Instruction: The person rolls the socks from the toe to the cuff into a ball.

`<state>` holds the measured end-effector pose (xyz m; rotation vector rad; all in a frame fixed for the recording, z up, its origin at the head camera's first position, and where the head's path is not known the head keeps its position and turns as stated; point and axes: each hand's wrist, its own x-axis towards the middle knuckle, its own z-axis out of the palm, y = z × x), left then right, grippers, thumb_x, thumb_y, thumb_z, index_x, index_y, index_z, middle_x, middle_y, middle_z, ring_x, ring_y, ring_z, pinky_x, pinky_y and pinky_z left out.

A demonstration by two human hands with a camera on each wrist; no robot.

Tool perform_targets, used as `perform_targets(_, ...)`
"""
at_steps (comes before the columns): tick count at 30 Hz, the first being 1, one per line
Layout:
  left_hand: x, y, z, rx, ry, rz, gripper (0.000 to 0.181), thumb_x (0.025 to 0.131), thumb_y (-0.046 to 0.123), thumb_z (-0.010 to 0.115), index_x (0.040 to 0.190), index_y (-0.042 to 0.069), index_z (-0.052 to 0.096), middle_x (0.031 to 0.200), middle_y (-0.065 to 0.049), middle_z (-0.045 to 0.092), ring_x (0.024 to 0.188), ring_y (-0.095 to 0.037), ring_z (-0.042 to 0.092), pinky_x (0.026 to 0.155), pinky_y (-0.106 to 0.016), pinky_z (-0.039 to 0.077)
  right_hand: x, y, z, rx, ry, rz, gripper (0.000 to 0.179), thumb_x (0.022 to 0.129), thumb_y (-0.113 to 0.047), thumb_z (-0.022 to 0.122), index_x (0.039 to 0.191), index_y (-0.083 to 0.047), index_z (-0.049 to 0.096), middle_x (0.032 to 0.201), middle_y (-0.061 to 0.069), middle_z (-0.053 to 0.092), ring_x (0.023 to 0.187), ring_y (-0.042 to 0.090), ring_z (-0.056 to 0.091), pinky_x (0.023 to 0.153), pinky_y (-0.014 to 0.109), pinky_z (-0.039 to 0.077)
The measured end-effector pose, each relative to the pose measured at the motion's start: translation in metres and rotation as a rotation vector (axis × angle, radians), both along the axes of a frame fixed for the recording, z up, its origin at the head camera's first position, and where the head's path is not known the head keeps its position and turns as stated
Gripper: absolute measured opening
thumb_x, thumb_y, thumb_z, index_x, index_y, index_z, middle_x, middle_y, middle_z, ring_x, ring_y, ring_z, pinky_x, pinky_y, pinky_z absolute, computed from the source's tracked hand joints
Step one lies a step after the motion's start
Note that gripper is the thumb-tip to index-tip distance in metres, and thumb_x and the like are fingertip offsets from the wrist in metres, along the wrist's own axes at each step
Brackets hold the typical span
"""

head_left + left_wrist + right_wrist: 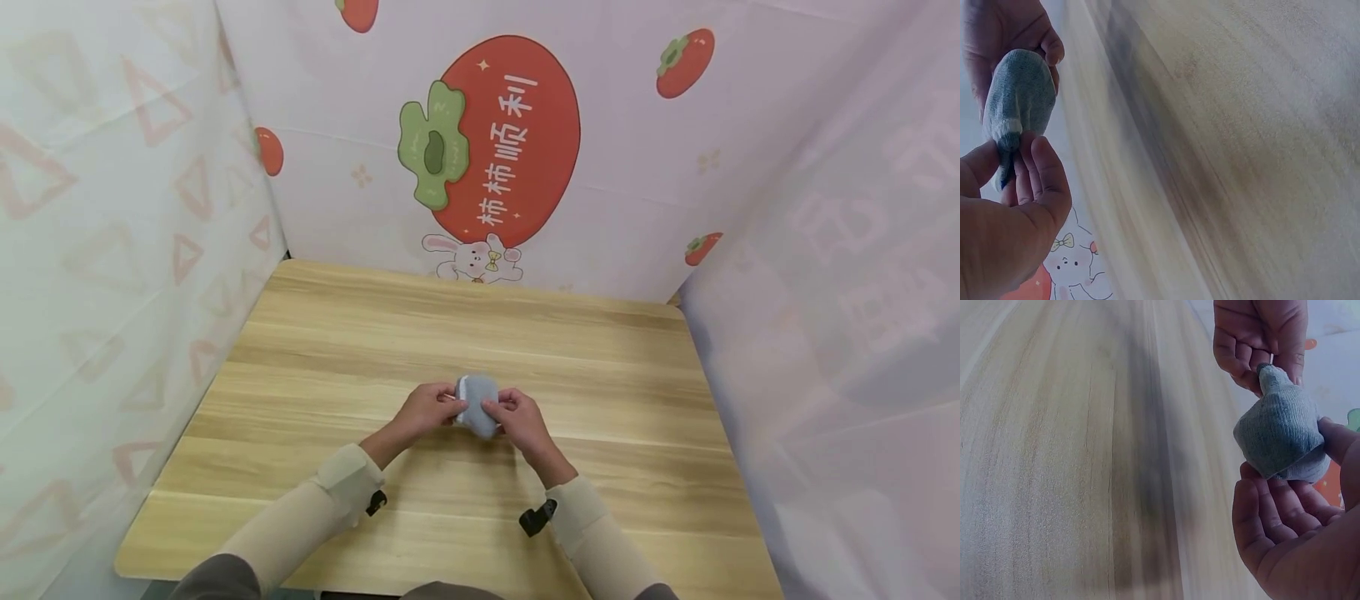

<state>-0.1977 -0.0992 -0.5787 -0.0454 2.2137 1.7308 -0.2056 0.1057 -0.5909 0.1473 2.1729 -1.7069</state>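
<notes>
A small grey knitted bundle, which looks like a folded sock point(480, 404), is held up over the middle of the table between both hands. My left hand point(426, 410) pinches its left end, where a white band shows, between thumb and fingers. On the other side my right hand point(525, 423) grips the rounded end, thumb on top and fingers underneath. In the left wrist view the sock point(1029, 87) narrows toward the left fingers. From the right wrist, the bulging side of the sock point(1280, 428) shows, with a folded edge low down.
The wood-grain table point(315, 467) has rounded corners and casts of shadow below the hands. A white cloth wall with a large persimmon print point(525, 142) stands at the back, and pale cloth sheets point(112, 250) hang at both sides.
</notes>
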Motion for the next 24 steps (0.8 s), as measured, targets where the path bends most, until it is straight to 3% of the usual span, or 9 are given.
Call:
perform_targets(6, -0.004, 0.004, -0.012, -0.042, -0.051, 0.038, 0.037, 0.091, 0.018, 0.074, 0.120, -0.002, 0.062, 0.094, -0.012, 0.076, 0.076, -0.015, 0.069, 0.072, -0.036, 0.060, -0.001, 0.002, -0.004, 0.049, 0.001, 0.001, 0.032, 0.099, -0.026, 0.068, 0.117, -0.001, 0.069, 0.103, 0.009, 0.073, 0.084, 0.012, 0.063, 0.075, 0.033, 0.058)
perform_targets(12, -0.006, 0.005, -0.023, -0.102, -0.064, 0.024, 0.030, 0.092, 0.018, 0.074, 0.113, -0.001, 0.069, 0.086, -0.007, 0.076, 0.070, -0.017, 0.068, 0.068, -0.035, 0.058, 0.000, 0.002, -0.007, 0.078, -0.016, 0.021, 0.031, 0.100, -0.025, 0.066, 0.117, -0.001, 0.071, 0.106, 0.011, 0.073, 0.082, 0.012, 0.064, 0.075, 0.034, 0.058)
perform_targets(18, -0.006, 0.005, -0.029, -0.105, -0.099, 0.023, 0.029, 0.091, 0.019, 0.075, 0.112, 0.000, 0.068, 0.087, -0.005, 0.076, 0.065, -0.014, 0.067, 0.063, -0.030, 0.057, 0.000, 0.004, -0.014, 0.104, -0.042, 0.023, 0.037, 0.098, -0.028, 0.067, 0.122, 0.001, 0.068, 0.110, 0.013, 0.075, 0.083, 0.012, 0.066, 0.072, 0.029, 0.057)
perform_targets(24, -0.009, 0.006, -0.041, -0.137, -0.092, 0.002, 0.027, 0.091, 0.020, 0.075, 0.109, 0.001, 0.069, 0.083, -0.004, 0.074, 0.061, -0.011, 0.063, 0.059, -0.025, 0.054, 0.000, 0.005, -0.016, 0.139, -0.061, 0.023, 0.038, 0.097, -0.030, 0.068, 0.119, 0.000, 0.067, 0.102, 0.011, 0.075, 0.078, 0.014, 0.066, 0.066, 0.027, 0.055)
